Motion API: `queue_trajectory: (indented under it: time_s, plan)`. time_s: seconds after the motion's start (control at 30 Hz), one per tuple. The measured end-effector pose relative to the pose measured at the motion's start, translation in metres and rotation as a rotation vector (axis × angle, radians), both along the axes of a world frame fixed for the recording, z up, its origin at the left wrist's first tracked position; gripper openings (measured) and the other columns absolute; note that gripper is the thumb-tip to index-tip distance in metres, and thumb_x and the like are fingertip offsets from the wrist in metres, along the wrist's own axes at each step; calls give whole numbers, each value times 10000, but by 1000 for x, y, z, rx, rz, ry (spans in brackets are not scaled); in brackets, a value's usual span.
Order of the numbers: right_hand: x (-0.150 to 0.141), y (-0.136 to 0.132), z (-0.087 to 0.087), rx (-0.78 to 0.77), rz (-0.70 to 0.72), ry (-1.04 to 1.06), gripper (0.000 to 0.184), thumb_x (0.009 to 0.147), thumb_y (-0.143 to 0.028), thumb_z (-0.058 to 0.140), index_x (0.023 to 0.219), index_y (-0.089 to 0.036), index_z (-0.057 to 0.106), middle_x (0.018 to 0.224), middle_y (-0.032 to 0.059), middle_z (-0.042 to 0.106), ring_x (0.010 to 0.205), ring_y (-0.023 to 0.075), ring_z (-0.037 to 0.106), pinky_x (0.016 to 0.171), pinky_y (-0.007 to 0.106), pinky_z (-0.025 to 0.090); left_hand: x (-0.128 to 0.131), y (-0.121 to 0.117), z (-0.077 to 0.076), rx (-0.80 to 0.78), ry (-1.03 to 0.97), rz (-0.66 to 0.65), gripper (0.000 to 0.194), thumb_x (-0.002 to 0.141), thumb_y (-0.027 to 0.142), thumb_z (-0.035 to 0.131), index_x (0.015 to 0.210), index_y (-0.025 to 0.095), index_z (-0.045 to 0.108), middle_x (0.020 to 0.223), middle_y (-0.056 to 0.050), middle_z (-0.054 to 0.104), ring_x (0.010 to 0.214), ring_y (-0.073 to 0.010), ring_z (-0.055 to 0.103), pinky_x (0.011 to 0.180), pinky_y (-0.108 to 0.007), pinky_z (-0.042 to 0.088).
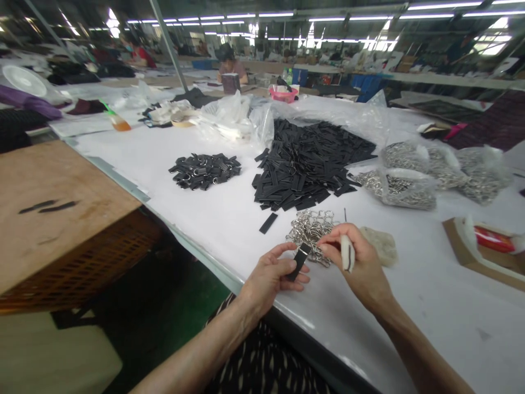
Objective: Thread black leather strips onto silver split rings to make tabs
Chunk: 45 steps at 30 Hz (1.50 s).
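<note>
My left hand (275, 275) is closed on a black strap piece (298, 262) with a metal ring at its top end. My right hand (357, 257) pinches at that ring with its fingertips and also grips a small white brush-like tool (348, 253). Both hands hover over the near edge of the white table (213, 219). Just behind them lies a heap of loose metal rings (310, 229). Farther back sits a large pile of black straps (305, 164), with one stray strap (268, 223) in front of it. A smaller pile of finished straps with rings (205, 171) lies to the left.
Clear bags of metal rings (414, 180) lie at the right, a beige sponge (381, 243) by my right hand, a cardboard tray (484, 246) at far right. A wooden top over an orange crate (61, 219) stands left. Another person (229, 65) sits far behind.
</note>
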State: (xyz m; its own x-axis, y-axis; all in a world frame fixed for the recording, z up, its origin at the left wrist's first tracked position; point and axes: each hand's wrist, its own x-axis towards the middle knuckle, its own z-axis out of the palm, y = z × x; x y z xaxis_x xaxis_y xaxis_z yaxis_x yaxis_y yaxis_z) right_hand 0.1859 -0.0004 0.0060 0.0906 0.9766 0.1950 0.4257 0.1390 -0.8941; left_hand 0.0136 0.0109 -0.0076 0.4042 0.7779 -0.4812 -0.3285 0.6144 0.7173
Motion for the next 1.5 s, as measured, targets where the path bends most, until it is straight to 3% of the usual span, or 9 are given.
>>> queue_trajectory:
  time_s: [0.2, 0.3, 0.47, 0.63, 0.8, 0.97, 1.1, 1.3, 1.5]
  plan:
    - [-12, -8, -3, 129, 279, -298, 182, 830, -185, 493, 987, -243, 564, 929, 37, 633, 831, 187, 580, 697, 310, 456, -2, 2, 0, -106, -97, 180, 305, 686, 25, 587, 974, 116, 540, 701, -72, 671, 628, -160, 639, 687, -303, 499]
    - [-20, -7, -9, 292, 366, -499, 200, 830, -148, 460, 965, -224, 588, 968, 58, 642, 863, 210, 570, 716, 341, 453, -1, 1, 0, -143, -146, 239, 271, 673, -3, 587, 915, 116, 570, 714, -53, 659, 611, -131, 614, 680, -274, 489]
    - [-30, -7, -17, 620, 302, -710, 222, 833, -88, 428, 799, -203, 614, 932, 78, 677, 788, 207, 592, 667, 348, 459, 4, -4, 1, -205, -186, 274, 365, 690, 6, 579, 1028, 137, 541, 725, -33, 647, 594, -106, 582, 645, -231, 465]
    - [-28, -9, -17, 737, 262, -633, 244, 830, -69, 436, 833, -217, 630, 890, 81, 696, 810, 205, 625, 671, 337, 507, 2, -5, 1, -203, -230, 245, 432, 677, 10, 563, 1082, 156, 532, 766, -33, 658, 671, -123, 599, 710, -253, 454]
    - [-25, -9, -17, 707, 301, -605, 243, 827, -88, 452, 835, -219, 657, 899, 70, 703, 845, 211, 645, 697, 329, 539, -3, 0, 4, -204, -286, 184, 400, 568, -50, 514, 928, 100, 601, 724, -43, 653, 696, -143, 600, 701, -267, 446]
    - [-27, -11, -15, 711, 293, -639, 257, 827, -84, 435, 804, -209, 659, 900, 75, 706, 858, 217, 651, 700, 329, 552, -4, 7, 5, -254, -278, 149, 75, 719, 106, 540, 757, 92, 603, 615, -40, 620, 568, -124, 572, 620, -253, 445]
    - [-27, -12, -17, 713, 324, -579, 248, 833, -82, 428, 818, -198, 646, 912, 78, 701, 900, 210, 639, 747, 313, 541, -4, 9, 3, -257, -189, 153, 49, 735, 106, 559, 687, 120, 563, 591, -37, 624, 535, -129, 588, 589, -254, 461]
    - [-28, -15, -27, 457, 209, -390, 198, 847, -146, 467, 954, -224, 614, 899, 41, 690, 793, 177, 640, 687, 291, 520, 0, 7, 2, -129, -113, 213, 148, 643, 16, 617, 739, 123, 583, 557, -11, 622, 464, -115, 576, 582, -275, 500]
    - [-36, -17, -23, 283, 52, -223, 102, 819, -176, 541, 892, -228, 592, 822, 10, 679, 693, 150, 625, 632, 262, 496, 6, 5, 3, -132, -112, 265, 158, 611, 37, 652, 741, 117, 610, 628, -43, 669, 498, -160, 627, 598, -305, 516]
